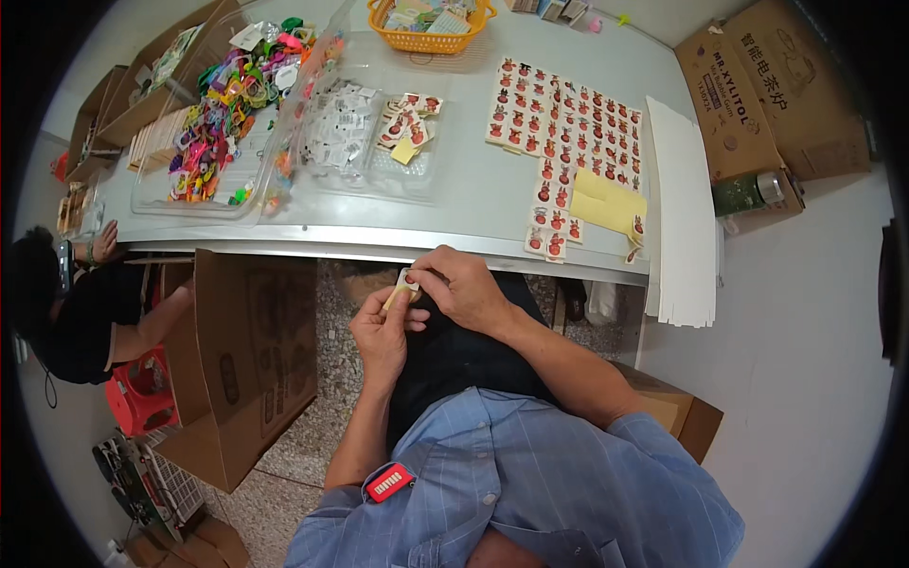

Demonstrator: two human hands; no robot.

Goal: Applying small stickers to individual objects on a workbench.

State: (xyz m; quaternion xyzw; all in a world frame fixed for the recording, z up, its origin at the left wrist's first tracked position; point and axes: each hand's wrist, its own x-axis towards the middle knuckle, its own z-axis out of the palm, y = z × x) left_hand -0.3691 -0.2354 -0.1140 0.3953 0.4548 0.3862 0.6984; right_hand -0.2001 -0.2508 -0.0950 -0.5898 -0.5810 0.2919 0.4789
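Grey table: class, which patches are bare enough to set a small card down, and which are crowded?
Bare: the grey table between the clear tray and the card rows, and its front edge beyond both hands. Crowded: the left side with colourful trinkets, and the rows around the yellow sheets.

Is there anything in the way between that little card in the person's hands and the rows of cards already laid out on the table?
Nothing visible blocks it. Both the left hand and right hand pinch the small card just below the table edge; the grey tabletop between there and the rows of cards is bare.
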